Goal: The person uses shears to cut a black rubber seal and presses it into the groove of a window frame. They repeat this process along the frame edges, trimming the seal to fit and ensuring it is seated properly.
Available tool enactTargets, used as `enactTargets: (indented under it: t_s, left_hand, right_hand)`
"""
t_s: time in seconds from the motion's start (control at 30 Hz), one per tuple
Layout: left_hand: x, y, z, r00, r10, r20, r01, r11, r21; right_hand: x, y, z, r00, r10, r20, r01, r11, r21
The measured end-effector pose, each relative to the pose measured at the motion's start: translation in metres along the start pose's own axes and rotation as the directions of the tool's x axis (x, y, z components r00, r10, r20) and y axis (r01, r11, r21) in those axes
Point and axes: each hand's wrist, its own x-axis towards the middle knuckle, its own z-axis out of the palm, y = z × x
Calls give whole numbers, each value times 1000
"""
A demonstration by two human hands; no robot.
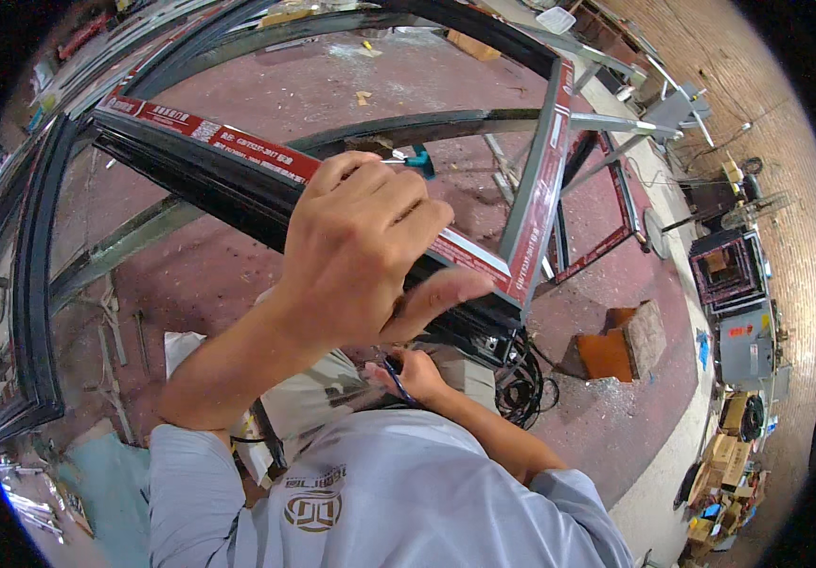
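A black window frame [228,189] with red printed protective film lies across metal support rails in front of me. My left hand [361,241] is over its near bar, fingers curled across the top and thumb stretched along the near side. Lower down, close to my lap, my right hand [416,376] is closed around a slim dark blue tool [395,377], whose exact kind I cannot make out. Just beyond my left knuckles sits a green-handled tool [420,161], its shaft partly behind the hand.
Curved-looking metal support rails [408,123] run beneath the frame. More black profiles [34,275] stand at left. A coil of black cable [522,383] hangs beside the frame's near corner. An orange-brown block [621,346] rests on the red floor; boxes [725,459] line the right side.
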Motion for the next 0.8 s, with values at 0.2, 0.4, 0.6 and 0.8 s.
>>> enactTargets:
  t_s: [0.2, 0.4, 0.6, 0.8]
  left_hand:
    - [-15, -28, -8, 999, -13, -45, 14, 1000, 18]
    - [-59, -98, -78, 999, 16, 30, -12, 993, -119]
    - [-91, -134, -141, 982, -116, 146, 146, 965, -217]
    - [-109, -126, -162, 981, -178, 77, 189, 965, -181]
  right_hand:
    - [-2, 27, 10, 903, -344, -258, 324, 939, -118]
    - [-5, 37, 20, 964, -200, -175, 209, 977, 35]
    - [-6, 50, 16, 966, -222, -135, 219, 975, -42]
    - [-15, 19, -4, 980, -153, -125, 159, 986, 43]
